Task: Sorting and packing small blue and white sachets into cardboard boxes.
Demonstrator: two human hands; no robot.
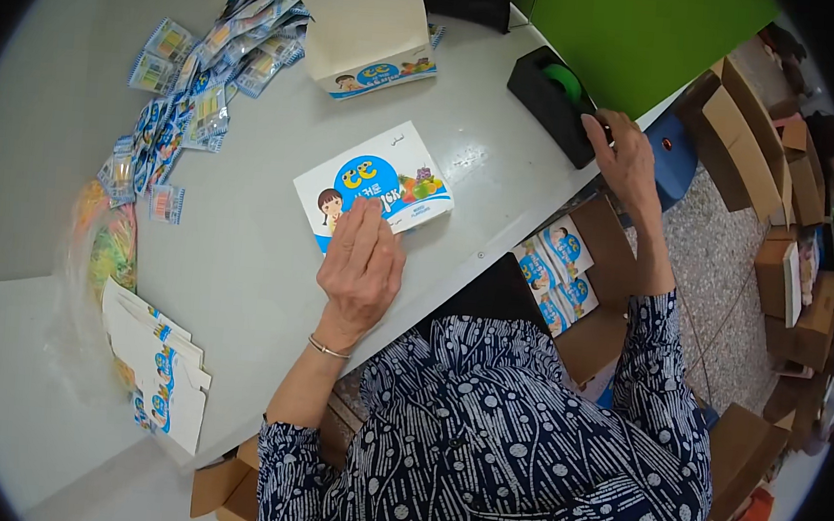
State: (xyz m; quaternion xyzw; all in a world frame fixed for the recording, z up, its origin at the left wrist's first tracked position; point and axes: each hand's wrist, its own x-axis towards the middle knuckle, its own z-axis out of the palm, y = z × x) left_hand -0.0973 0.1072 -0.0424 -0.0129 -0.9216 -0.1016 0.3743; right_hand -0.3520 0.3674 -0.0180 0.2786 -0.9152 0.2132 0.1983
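1. I'm seeing the left hand (363, 266) resting its extended fingers on the printed white carton (390, 172), grasping nothing; the carton is lying beneath and ahead of those fingertips.
2. Its long axis is running crosswise to them, the right end angling forward.
3. The right hand (626, 159) is touching the near end of the black tape dispenser (547, 104); I'm not managing to tell whether it's pinching tape.
4. The carton is sitting well left of that hand; the left is nearer.

Light is bright and even, with white glare on the grey tabletop (469, 155) beside the tape dispenser (553, 105). Fisheye distortion curves straight edges; far-right cardboard boxes (776, 281) seem slightly blurred.
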